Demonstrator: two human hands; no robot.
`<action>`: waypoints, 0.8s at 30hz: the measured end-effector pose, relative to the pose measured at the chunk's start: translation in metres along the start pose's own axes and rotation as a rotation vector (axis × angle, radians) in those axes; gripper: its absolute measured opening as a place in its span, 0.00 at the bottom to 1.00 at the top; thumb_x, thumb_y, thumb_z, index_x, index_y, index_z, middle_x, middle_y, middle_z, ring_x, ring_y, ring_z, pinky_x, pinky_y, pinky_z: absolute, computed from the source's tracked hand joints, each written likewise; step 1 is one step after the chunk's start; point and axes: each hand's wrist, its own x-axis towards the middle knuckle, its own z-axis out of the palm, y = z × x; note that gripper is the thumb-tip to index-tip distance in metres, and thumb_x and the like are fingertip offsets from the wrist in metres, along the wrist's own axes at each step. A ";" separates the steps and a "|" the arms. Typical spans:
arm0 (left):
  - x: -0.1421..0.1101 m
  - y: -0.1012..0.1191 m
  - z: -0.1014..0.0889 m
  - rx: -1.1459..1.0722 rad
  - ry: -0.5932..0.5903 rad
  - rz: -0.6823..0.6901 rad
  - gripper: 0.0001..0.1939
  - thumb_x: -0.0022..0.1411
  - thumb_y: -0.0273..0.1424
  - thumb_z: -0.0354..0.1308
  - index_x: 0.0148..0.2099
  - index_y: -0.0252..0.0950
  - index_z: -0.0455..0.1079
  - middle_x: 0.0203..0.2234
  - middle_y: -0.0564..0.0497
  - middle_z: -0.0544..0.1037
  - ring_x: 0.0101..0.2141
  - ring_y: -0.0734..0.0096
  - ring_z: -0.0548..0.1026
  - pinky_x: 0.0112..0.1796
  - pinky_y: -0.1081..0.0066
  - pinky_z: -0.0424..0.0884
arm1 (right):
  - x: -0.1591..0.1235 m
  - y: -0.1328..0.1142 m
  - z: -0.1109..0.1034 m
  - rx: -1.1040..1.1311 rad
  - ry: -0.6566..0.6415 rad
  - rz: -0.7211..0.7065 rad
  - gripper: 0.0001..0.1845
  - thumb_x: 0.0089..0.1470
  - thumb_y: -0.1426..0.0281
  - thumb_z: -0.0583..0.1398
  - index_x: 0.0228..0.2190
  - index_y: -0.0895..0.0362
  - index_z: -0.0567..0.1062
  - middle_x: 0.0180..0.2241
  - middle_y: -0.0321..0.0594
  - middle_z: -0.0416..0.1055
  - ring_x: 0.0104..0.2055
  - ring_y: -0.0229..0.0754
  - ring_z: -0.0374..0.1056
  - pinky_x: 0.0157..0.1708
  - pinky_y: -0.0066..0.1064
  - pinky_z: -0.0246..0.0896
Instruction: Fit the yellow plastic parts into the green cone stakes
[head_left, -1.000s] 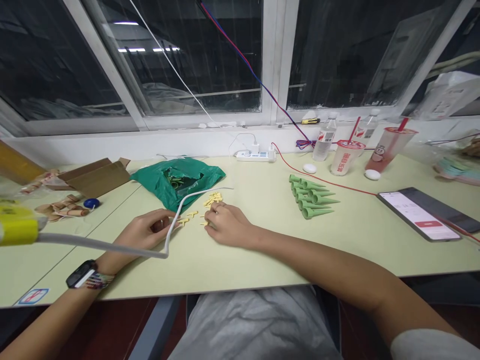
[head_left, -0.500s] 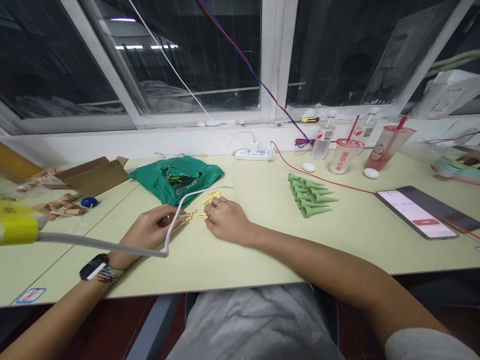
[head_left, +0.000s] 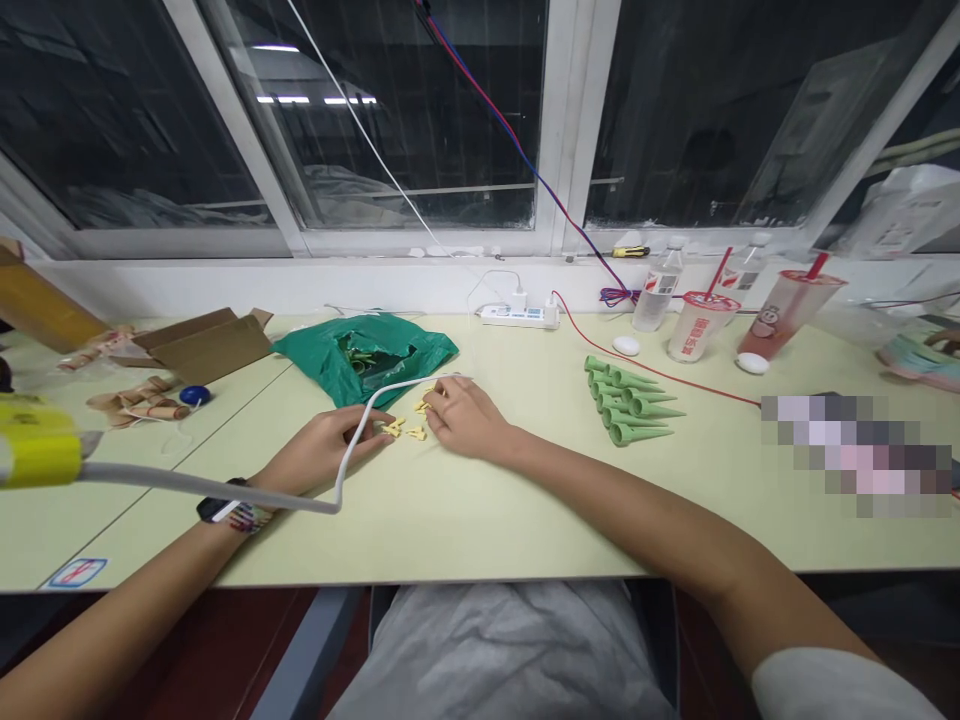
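Small yellow plastic pieces (head_left: 416,433) lie loose on the table between my two hands. My left hand (head_left: 319,447) rests on its side, thumb and index finger apart, with a small cluster of these pieces at their tips. Palm down, my right hand (head_left: 469,418) has its fingers bent and drawn together over more yellow pieces (head_left: 421,405); a piece shows at the fingertips, and others are partly hidden. A grey-white cable (head_left: 339,480) crosses the view in front of my left hand. Right of my right hand, several green plastic cones (head_left: 630,400) lie in a row.
Behind my hands sits an opened green plastic bag (head_left: 315,355) with green pieces inside. A cardboard box (head_left: 206,345) and wooden toys (head_left: 139,402) are at left. A power strip (head_left: 517,316), drink cups (head_left: 701,325) and bottles (head_left: 658,290) stand along the back. A red cable (head_left: 667,375) runs rightward.
My right hand has shifted away from the near yellow pieces, back onto the pile behind. A piece that was at its fingertips now lies on the table. The whole view has shifted slightly.
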 end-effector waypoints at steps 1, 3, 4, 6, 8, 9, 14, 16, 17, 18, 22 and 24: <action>-0.001 0.001 -0.001 0.001 0.000 0.000 0.23 0.67 0.51 0.63 0.53 0.39 0.80 0.30 0.52 0.80 0.27 0.68 0.74 0.30 0.72 0.67 | 0.006 0.002 0.003 -0.007 0.000 -0.039 0.15 0.71 0.66 0.53 0.44 0.57 0.79 0.46 0.48 0.72 0.51 0.51 0.64 0.56 0.43 0.62; -0.003 0.003 -0.003 0.007 -0.004 0.002 0.23 0.68 0.51 0.62 0.53 0.39 0.80 0.29 0.52 0.80 0.27 0.68 0.74 0.30 0.71 0.67 | 0.020 0.004 0.007 -0.015 -0.028 -0.078 0.16 0.71 0.65 0.53 0.42 0.56 0.80 0.44 0.46 0.72 0.50 0.50 0.64 0.56 0.43 0.62; -0.005 0.004 -0.004 0.016 -0.002 0.007 0.23 0.68 0.51 0.62 0.53 0.39 0.80 0.29 0.51 0.80 0.27 0.67 0.74 0.30 0.71 0.67 | 0.026 0.004 0.009 -0.021 -0.054 -0.082 0.15 0.70 0.65 0.54 0.41 0.56 0.80 0.43 0.46 0.72 0.50 0.51 0.64 0.56 0.43 0.62; -0.009 0.007 -0.006 0.047 0.018 0.028 0.24 0.69 0.51 0.60 0.53 0.38 0.79 0.30 0.51 0.80 0.28 0.67 0.75 0.30 0.70 0.67 | 0.036 0.003 0.012 -0.036 -0.108 -0.078 0.13 0.68 0.67 0.56 0.38 0.57 0.81 0.42 0.47 0.72 0.51 0.52 0.64 0.55 0.43 0.62; -0.013 0.010 -0.007 0.085 0.053 0.060 0.23 0.70 0.50 0.58 0.54 0.38 0.79 0.30 0.50 0.79 0.27 0.66 0.75 0.31 0.69 0.68 | 0.042 0.002 0.013 -0.041 -0.136 -0.076 0.11 0.65 0.70 0.58 0.36 0.57 0.82 0.41 0.48 0.72 0.53 0.54 0.63 0.54 0.43 0.62; -0.014 0.011 -0.008 0.100 0.069 0.077 0.23 0.71 0.50 0.57 0.54 0.38 0.79 0.30 0.50 0.80 0.27 0.66 0.74 0.32 0.69 0.68 | 0.044 0.002 0.014 -0.034 -0.138 -0.069 0.11 0.64 0.71 0.59 0.36 0.58 0.82 0.41 0.48 0.72 0.53 0.54 0.63 0.53 0.43 0.62; -0.015 0.024 -0.006 0.107 0.134 0.151 0.19 0.74 0.46 0.54 0.51 0.38 0.77 0.35 0.49 0.80 0.28 0.68 0.74 0.33 0.69 0.68 | 0.047 0.006 0.019 0.111 -0.048 -0.013 0.09 0.65 0.70 0.61 0.37 0.55 0.82 0.43 0.46 0.72 0.51 0.52 0.63 0.53 0.42 0.62; -0.011 0.030 -0.005 0.089 0.161 0.160 0.18 0.75 0.45 0.53 0.50 0.38 0.76 0.35 0.49 0.80 0.28 0.68 0.73 0.33 0.69 0.68 | 0.045 0.008 0.017 0.223 0.040 0.024 0.07 0.66 0.68 0.62 0.38 0.54 0.82 0.43 0.44 0.71 0.50 0.49 0.64 0.54 0.41 0.62; -0.009 0.033 -0.005 0.077 0.173 0.154 0.18 0.75 0.45 0.53 0.50 0.38 0.76 0.35 0.49 0.80 0.28 0.68 0.73 0.33 0.69 0.68 | 0.043 0.009 0.014 0.287 0.088 0.045 0.06 0.65 0.68 0.63 0.39 0.54 0.82 0.43 0.43 0.71 0.50 0.48 0.65 0.55 0.40 0.62; -0.006 0.037 -0.004 0.063 0.184 0.143 0.18 0.75 0.45 0.53 0.50 0.38 0.76 0.34 0.49 0.80 0.28 0.68 0.72 0.33 0.69 0.67 | 0.040 0.010 0.011 0.354 0.132 0.067 0.05 0.65 0.68 0.64 0.39 0.54 0.82 0.43 0.42 0.71 0.50 0.47 0.66 0.55 0.39 0.61; 0.007 0.052 -0.002 0.004 0.188 0.112 0.18 0.75 0.46 0.53 0.49 0.37 0.75 0.34 0.50 0.79 0.30 0.67 0.73 0.32 0.69 0.67 | 0.018 0.015 -0.008 0.651 0.234 0.174 0.04 0.62 0.69 0.65 0.37 0.55 0.81 0.39 0.40 0.73 0.45 0.43 0.70 0.48 0.34 0.63; 0.017 0.063 0.003 -0.012 0.168 0.144 0.18 0.74 0.45 0.54 0.50 0.37 0.75 0.39 0.49 0.80 0.34 0.67 0.75 0.35 0.69 0.68 | 0.003 0.017 -0.015 0.819 0.238 0.271 0.06 0.61 0.67 0.65 0.35 0.56 0.80 0.36 0.38 0.74 0.39 0.41 0.70 0.42 0.33 0.64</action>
